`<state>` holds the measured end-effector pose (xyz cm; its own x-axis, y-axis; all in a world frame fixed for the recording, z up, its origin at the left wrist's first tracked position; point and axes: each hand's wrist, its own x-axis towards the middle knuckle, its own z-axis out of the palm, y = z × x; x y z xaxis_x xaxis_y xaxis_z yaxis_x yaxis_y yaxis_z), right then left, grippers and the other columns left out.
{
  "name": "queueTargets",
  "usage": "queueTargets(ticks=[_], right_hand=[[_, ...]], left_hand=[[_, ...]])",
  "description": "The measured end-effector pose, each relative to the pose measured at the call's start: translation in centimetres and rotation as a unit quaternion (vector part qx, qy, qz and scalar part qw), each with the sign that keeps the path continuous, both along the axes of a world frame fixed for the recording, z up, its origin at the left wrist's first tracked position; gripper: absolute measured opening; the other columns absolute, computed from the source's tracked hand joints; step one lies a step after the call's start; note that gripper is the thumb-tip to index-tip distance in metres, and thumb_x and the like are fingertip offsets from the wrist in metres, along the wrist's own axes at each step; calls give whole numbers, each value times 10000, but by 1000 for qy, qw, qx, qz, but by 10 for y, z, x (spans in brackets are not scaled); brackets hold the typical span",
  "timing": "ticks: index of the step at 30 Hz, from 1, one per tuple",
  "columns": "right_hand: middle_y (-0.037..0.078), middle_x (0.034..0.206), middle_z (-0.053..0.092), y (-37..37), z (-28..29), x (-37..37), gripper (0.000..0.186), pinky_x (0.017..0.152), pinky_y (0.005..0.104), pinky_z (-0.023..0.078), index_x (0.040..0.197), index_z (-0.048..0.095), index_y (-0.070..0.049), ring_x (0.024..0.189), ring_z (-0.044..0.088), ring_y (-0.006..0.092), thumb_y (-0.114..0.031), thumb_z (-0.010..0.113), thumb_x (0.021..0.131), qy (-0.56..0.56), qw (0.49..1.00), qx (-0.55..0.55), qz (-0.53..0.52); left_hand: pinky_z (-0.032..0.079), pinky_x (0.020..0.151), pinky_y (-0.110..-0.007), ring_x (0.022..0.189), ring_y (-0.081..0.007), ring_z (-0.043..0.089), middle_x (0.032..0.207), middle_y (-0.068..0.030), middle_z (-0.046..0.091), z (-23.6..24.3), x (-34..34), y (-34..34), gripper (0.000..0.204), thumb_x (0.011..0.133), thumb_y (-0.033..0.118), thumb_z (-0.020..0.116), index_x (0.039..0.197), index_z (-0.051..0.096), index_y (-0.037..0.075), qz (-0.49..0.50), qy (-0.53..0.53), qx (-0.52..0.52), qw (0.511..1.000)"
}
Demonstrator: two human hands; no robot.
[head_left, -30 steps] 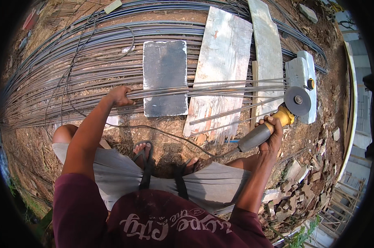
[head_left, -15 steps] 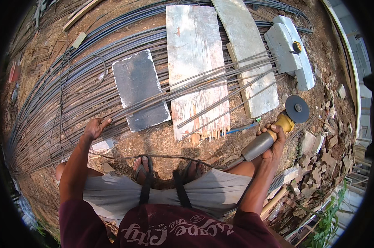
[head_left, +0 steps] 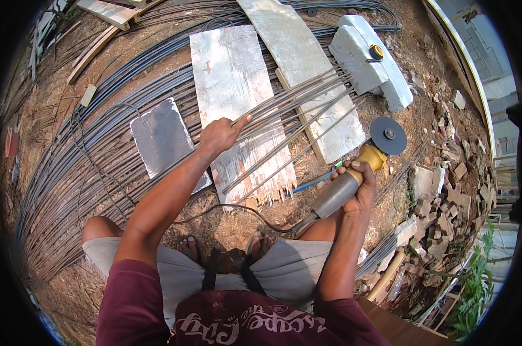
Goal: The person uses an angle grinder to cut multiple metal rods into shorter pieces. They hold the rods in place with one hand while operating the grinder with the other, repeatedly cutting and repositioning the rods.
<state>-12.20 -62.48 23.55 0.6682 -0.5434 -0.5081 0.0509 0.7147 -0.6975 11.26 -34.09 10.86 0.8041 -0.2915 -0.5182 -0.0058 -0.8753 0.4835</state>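
My right hand (head_left: 361,187) grips an angle grinder (head_left: 333,195) by its grey and yellow body. The dark cutting disc (head_left: 379,140) points away from me, in the air short of the pale board (head_left: 343,128). My left hand (head_left: 219,135) is closed around a bundle of thin steel bars (head_left: 298,97), above a whitish wooden plank (head_left: 229,69). The bars' far ends reach a white block (head_left: 353,60) at the upper right. How many bars are inside the fingers is hidden.
A black slab (head_left: 163,137) lies left of the plank, over many long steel rods (head_left: 70,190). The grinder's cord (head_left: 238,206) loops before my feet. A yellow tape measure (head_left: 376,53) sits on the white block. Broken rubble (head_left: 439,225) is piled at right.
My left hand has moved right and forward along the bars, from beside the black slab to over the plank. The grinder stays in my right hand; the whole view has shifted.
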Motion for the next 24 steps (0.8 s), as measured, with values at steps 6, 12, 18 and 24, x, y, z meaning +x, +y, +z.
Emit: queueTargets(ticks=[6,12,18,24], right_hand=[[122,865,690,5,11,-17,205,682,463,657,1003,622,-10,719,713,256,-75,729,841,15,999,5,-45],[121,854,672,4,18,-26,210,690,471,632,998,606,-13,728,696,261,-75,724,835,-14,997,42,-64],[132,881,678,8,17,-12,246,696,470,634,1033,614,5,732,693,262,-65,729,828,-16,999,45,-25],[133,881,682,14,18,-22,270,696,468,631,1051,609,16,727,687,266,-63,731,823,9,999,47,-21]], left_hand=[[560,1030,-532,1209,-438,718,1242,-322,740,-67,32,-115,970,975,830,527,1282,705,-72,-51,-50,-38,997],[607,862,-465,990,-346,761,1094,-244,753,-108,54,-64,766,991,570,730,1403,612,-65,-117,34,-134,983],[583,650,-384,722,-181,693,878,-118,681,-83,19,42,837,1051,736,537,1363,616,-37,-26,241,-144,960],[542,934,-533,972,-421,743,1059,-276,754,-74,-11,53,916,1075,781,341,1307,685,-36,-68,9,-75,995]])
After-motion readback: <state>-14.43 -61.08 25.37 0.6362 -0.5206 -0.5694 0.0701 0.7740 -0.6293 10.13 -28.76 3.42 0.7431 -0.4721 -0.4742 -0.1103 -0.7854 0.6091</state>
